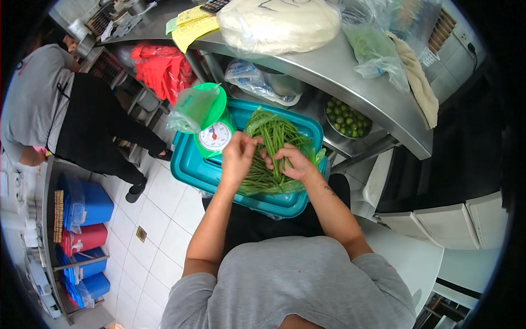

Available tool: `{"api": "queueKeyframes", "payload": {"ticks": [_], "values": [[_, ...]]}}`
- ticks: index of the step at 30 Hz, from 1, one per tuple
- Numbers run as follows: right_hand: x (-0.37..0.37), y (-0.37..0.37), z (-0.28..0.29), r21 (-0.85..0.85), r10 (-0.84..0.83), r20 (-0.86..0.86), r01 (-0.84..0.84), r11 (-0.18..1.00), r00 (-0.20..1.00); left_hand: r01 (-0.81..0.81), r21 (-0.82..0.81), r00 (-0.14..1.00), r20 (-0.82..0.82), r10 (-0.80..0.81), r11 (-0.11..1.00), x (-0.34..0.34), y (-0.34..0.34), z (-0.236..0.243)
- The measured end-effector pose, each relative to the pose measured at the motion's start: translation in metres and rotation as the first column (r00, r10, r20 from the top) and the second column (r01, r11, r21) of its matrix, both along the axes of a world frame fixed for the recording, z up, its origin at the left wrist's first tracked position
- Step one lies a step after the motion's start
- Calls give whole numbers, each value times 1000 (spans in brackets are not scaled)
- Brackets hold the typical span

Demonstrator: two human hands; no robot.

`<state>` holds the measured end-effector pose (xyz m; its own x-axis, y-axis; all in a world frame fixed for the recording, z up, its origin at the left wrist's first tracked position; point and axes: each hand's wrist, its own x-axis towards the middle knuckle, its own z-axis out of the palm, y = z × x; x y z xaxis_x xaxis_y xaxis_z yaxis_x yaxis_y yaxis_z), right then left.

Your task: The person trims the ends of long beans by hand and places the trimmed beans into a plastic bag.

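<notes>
A clear plastic bag of long green beans (274,134) lies spread open on a teal plastic tub lid (189,170) in front of me. My right hand (294,162) is closed round a bunch of the beans, which point away from me. Just left of it, my left hand (239,160) is held in a pinch over the bag's left side; what its fingertips hold is too small to make out. Beyond my left hand stands a green dial scale (215,137) with a clear plastic bag (192,109) on its pan.
A steel counter (323,68) curves across the far side, bearing a large wrapped white bundle (279,24). Beneath it sits a bowl of small green citrus fruits (348,118). Red plastic bags (161,68) hang at far left, near a bending co-worker (82,109). Blue bins (90,203) stand left.
</notes>
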<state>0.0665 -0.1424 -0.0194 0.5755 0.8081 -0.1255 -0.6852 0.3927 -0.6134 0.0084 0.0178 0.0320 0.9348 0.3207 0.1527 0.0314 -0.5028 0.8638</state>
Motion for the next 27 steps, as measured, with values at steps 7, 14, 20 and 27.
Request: {"api": "queueKeyframes", "payload": {"ticks": [7,14,20,27], "values": [[-6,-1,13,-35,78,46,-76,997,996,206,138,968,113,-222,969,0,27,-45],[-9,2,15,-279,278,132,-234,931,951,394,-122,911,-82,-404,911,22,-4,10],[-9,8,4,-315,292,276,-200,928,916,444,365,865,65,-498,819,25,-16,3],[-12,9,21,-176,221,172,-191,966,960,184,-157,982,-13,-188,970,8,39,1]]}}
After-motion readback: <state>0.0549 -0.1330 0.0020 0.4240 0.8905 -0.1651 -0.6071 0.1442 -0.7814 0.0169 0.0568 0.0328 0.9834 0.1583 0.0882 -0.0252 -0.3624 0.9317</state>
